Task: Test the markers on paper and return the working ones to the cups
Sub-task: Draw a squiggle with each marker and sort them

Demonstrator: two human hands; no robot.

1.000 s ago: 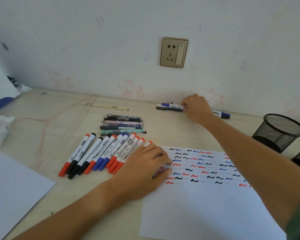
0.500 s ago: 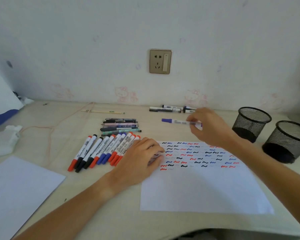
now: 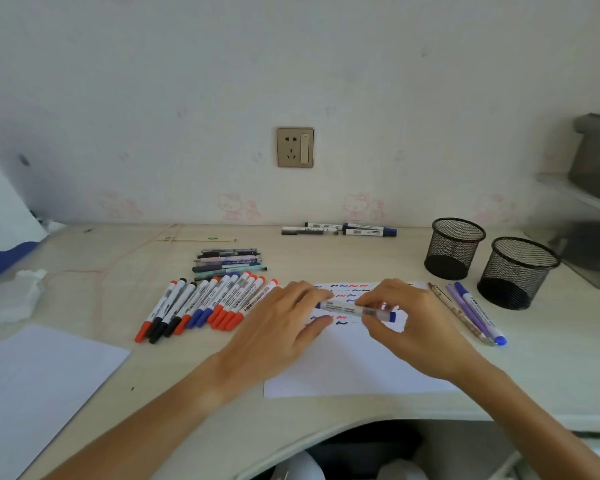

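I'm seeing both hands meeting over the test paper (image 3: 354,368), which is lying flat on the desk (image 3: 551,375) with rows of red, blue and black squiggles near its far edge. The right hand (image 3: 413,320) is pinching a blue-capped marker (image 3: 355,309) between thumb and curled fingers, holding it level just above the sheet, cap end pointing right. The left hand (image 3: 281,327) is closing on the marker's other end; its fingers are curling round the tip end, though blur is keeping me from telling how firmly they are gripping.

Left of the paper, a row of red, blue and black markers (image 3: 201,306) is lying side by side (caps toward me), with a stack of slimmer pens (image 3: 229,259) just behind. A few more markers (image 3: 340,230) are sitting against the wall under the socket (image 3: 295,147). Right of the sheet, purple and blue pens (image 3: 471,313) are lying near two black mesh cups (image 3: 454,247), both standing upright. A second sheet (image 3: 32,382) is lying at the near left.
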